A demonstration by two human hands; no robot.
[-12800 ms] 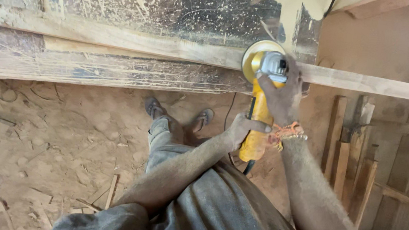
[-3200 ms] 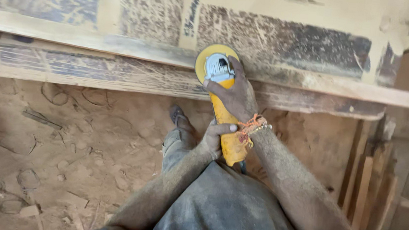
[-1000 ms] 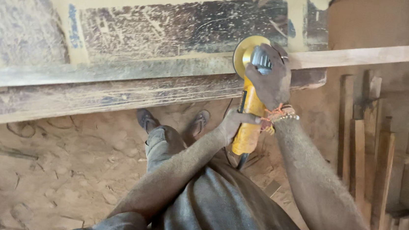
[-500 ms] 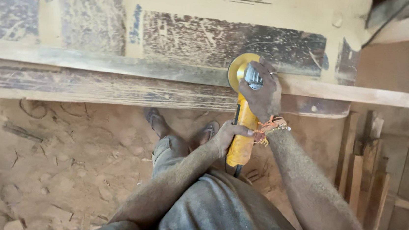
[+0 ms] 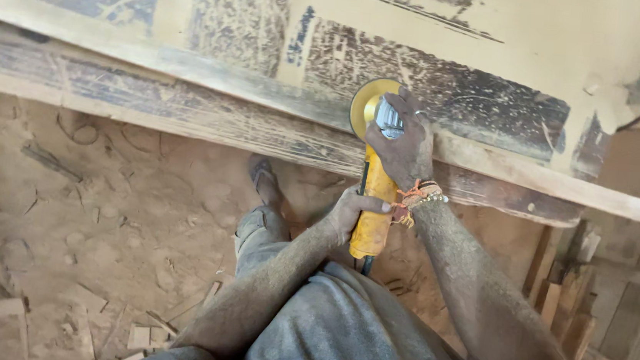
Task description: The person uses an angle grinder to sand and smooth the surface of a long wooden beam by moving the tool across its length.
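Grinder (image 5: 370, 207) axis runs from me toward plank (image 5: 266, 94); my right hand (image 5: 404, 145) clamps head, left hand (image 5: 352, 210) grips handle.

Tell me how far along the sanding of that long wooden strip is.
Done: cannot tell; the wooden strip looks equally dusty on both sides of the disc. In hand: the right hand presses the yellow grinder head, the left hand grips its body, and the sanding disc sits on the strip. Left: not measurable here.
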